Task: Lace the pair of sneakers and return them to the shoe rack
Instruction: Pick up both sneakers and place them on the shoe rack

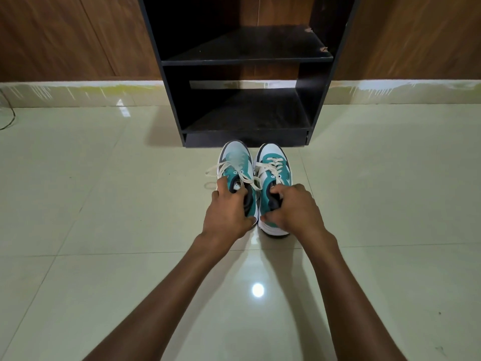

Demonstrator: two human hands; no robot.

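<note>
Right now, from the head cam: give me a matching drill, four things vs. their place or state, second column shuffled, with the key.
Column one:
1. left sneaker
2. right sneaker
3. shoe rack
4. cable

Column two:
A. black, shelves bare, standing against the wall
B. on the floor, held at the collar by the right hand
C. on the tiles at the far left edge
D. on the floor, lace ends trailing loose to the left, held by the left hand

Pairs: 1-D, 2-B, 3-A, 4-C
</note>
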